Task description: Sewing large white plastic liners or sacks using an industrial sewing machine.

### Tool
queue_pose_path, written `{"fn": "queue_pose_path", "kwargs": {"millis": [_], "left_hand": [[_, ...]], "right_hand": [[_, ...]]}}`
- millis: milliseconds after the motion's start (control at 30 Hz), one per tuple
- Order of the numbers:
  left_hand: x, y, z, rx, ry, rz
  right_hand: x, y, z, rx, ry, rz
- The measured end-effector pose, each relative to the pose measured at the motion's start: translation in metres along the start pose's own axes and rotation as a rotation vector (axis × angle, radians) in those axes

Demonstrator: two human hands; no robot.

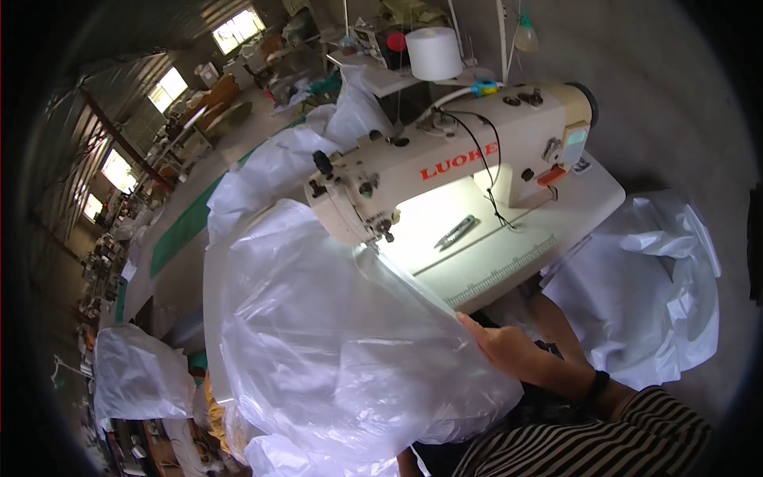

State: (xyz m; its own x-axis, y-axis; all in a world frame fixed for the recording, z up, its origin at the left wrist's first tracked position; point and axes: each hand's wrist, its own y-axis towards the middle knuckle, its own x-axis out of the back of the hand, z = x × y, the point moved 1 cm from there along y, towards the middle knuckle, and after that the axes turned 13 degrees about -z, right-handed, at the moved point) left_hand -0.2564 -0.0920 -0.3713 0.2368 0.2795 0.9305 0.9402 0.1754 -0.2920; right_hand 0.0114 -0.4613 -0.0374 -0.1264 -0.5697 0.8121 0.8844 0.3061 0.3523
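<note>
A large white plastic sheet (318, 318) covers the front of the sewing machine table and runs up to the needle area of a cream sewing machine (469, 143). My right hand (509, 350) pinches the sheet's right edge between thumb and fingers, in front of the machine bed. Its arm wears a striped sleeve and a dark wristband. Of my left arm only a bit of skin shows at the lower edge; the hand itself is hidden by the sheet. Grey thread snips (457, 232) lie on the lit machine bed under the arm.
More white sheeting (644, 294) hangs at the right, and another length (270, 159) trails behind the machine. A white thread cone (434, 54) stands above it. At lower left, a white plastic bundle (143, 374) sits beside the table. Thin black cables dangle over the bed.
</note>
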Motion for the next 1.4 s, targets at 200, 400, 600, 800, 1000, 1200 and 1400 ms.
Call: {"fn": "queue_pose_path", "kwargs": {"millis": [200, 400, 600, 800, 1000, 1200, 1400], "left_hand": [[0.063, 0.077, 0.013, -0.023, -0.148, -0.106], [0.154, 0.085, 0.019, -0.031, -0.261, -0.135], [0.244, 0.073, 0.007, -0.065, -0.391, -0.120], [0.317, 0.042, -0.015, -0.056, -0.546, -0.075], [0.398, 0.014, -0.039, -0.011, -0.670, -0.019], [0.450, -0.024, -0.082, 0.072, -0.829, 0.028], [0.489, -0.015, -0.123, 0.084, -0.948, 0.049]], "right_hand": [[-0.017, -0.011, 0.031, 0.253, -0.307, 0.130], [-0.030, 0.007, 0.059, 0.185, -0.209, 0.215], [-0.060, 0.064, 0.047, 0.169, -0.359, 0.103], [-0.059, 0.133, 0.041, 0.119, -0.537, 0.147], [-0.076, 0.132, 0.016, -0.081, 0.142, -0.156], [-0.048, 0.057, 0.013, -0.446, 0.767, 0.028], [-0.058, 0.014, 0.026, -0.560, 1.090, -0.056]]}}
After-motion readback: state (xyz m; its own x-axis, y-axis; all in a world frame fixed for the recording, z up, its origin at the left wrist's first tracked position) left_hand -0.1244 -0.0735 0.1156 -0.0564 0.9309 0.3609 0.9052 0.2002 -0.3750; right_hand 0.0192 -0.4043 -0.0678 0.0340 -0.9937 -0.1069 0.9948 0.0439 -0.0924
